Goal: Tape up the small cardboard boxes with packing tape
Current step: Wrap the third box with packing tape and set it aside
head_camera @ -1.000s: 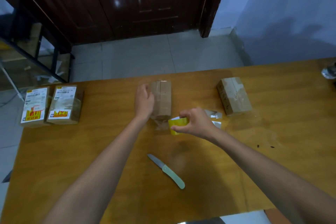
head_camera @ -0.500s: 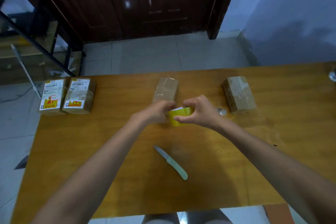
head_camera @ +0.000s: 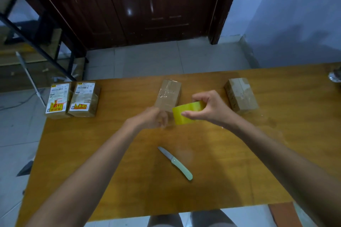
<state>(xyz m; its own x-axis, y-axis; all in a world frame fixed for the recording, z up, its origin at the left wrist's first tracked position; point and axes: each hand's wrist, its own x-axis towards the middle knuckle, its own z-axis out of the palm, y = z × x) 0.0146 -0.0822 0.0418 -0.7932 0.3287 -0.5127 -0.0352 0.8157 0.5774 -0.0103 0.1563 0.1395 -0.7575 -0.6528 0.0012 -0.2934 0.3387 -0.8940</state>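
My right hand (head_camera: 208, 108) grips a yellow roll of packing tape (head_camera: 186, 113) above the wooden table (head_camera: 221, 171). My left hand (head_camera: 151, 118) is just left of the roll, fingers curled and blurred, seemingly pinching the clear tape end. Behind the hands lies a small brown cardboard box (head_camera: 168, 95) with clear tape across its top. A second taped brown box (head_camera: 240, 95) lies to the right of my right hand. Two labelled boxes (head_camera: 72, 98) sit side by side at the table's far left.
A knife (head_camera: 175, 163) with a pale green handle lies on the table in front of my hands. A shiny glass object (head_camera: 335, 76) stands at the far right edge. Beyond the table are a tiled floor, a dark wooden door and a black metal rack on the left.
My left hand left the middle box and came to the tape roll. My right hand lifted the roll slightly up and right. The left hand now pulls away leftward from the roll.
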